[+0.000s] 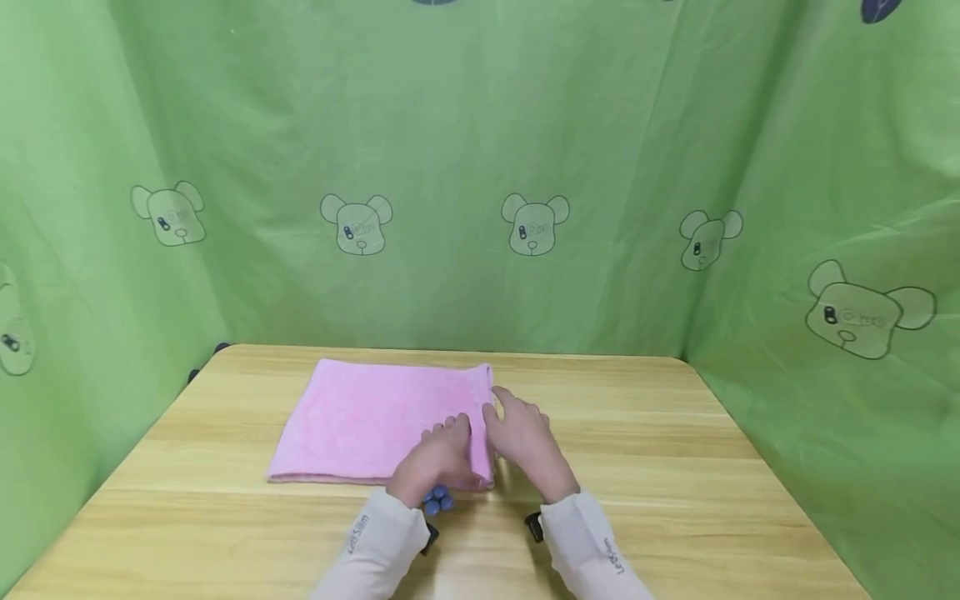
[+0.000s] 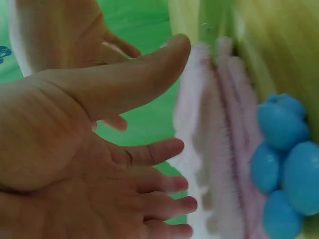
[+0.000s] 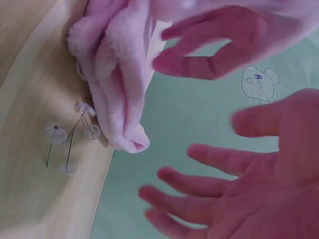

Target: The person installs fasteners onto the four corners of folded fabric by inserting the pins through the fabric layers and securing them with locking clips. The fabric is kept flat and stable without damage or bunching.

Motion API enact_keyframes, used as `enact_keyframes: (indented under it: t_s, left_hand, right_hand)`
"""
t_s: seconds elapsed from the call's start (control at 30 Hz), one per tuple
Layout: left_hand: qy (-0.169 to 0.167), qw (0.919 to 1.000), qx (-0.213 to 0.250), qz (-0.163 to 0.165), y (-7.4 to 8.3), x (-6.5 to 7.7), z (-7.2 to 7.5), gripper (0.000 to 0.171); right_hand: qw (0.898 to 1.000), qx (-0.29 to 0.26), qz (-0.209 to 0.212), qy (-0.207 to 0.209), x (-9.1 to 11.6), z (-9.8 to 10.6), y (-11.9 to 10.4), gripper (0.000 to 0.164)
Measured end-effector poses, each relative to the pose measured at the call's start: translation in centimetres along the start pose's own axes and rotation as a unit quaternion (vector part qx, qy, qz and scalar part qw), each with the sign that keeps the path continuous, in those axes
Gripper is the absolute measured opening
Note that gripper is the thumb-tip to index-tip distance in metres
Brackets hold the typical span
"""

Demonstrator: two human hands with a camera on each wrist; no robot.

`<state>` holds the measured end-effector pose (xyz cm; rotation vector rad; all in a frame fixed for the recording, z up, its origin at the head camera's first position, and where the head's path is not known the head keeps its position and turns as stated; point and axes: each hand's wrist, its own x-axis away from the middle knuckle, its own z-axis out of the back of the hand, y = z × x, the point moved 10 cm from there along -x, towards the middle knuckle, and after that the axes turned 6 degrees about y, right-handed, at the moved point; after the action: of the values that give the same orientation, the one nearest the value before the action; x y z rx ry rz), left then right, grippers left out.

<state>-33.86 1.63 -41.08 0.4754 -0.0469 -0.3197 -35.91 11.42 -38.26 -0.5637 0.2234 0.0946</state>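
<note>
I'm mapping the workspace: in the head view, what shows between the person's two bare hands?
The right end of the rectangular pink plush cloth shows between the bare left hand and the bare right hand in the head view.

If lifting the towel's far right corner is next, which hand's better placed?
Likely the right hand: open, beside the right edge of the towel and closer to that corner. The left hand sits toward the near edge, by the blue balls.
</note>
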Motion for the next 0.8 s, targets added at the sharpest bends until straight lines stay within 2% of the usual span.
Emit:
enact_keyframes:
  t_s: [0.17,0.4,0.47,0.6,0.67,0.73,0.8]
  left_hand:
    - [-0.013,0.9998,-0.014,0.001,-0.4,-0.2,-0.8,0.078]
    - [-0.021,0.9998,-0.001,-0.005,-0.6,-0.2,-0.7,0.053]
    - [-0.023,0.9997,0.01,-0.006,-0.7,-0.2,-0.6,0.049]
    - [-0.023,0.9969,0.072,0.024,-1.4,0.0,-0.4,0.029]
    - [-0.016,0.9962,0.082,0.026,-1.6,0.0,-0.1,0.024]
    - [-0.007,0.9968,0.077,0.018,-1.7,0.0,0.3,0.025]
    - [0.005,0.9984,0.056,-0.008,-1.4,-0.2,0.7,0.024]
  right_hand:
    - [0.999,-0.011,0.008,-0.033,0.1,-0.8,-0.2,0.041]
    - [0.995,-0.01,0.037,-0.089,0.4,-2.0,-1.0,0.032]
    - [0.994,-0.017,0.035,-0.105,0.6,-2.2,-1.0,0.036]
    - [0.992,-0.018,0.036,-0.122,0.8,-2.5,-1.0,0.05]
    - [0.991,-0.019,0.036,-0.126,0.8,-2.6,-1.0,0.055]
    - [0.991,-0.023,0.037,-0.127,0.8,-2.7,-1.0,0.056]
    - [0.991,-0.028,0.037,-0.129,0.9,-2.7,-1.1,0.056]
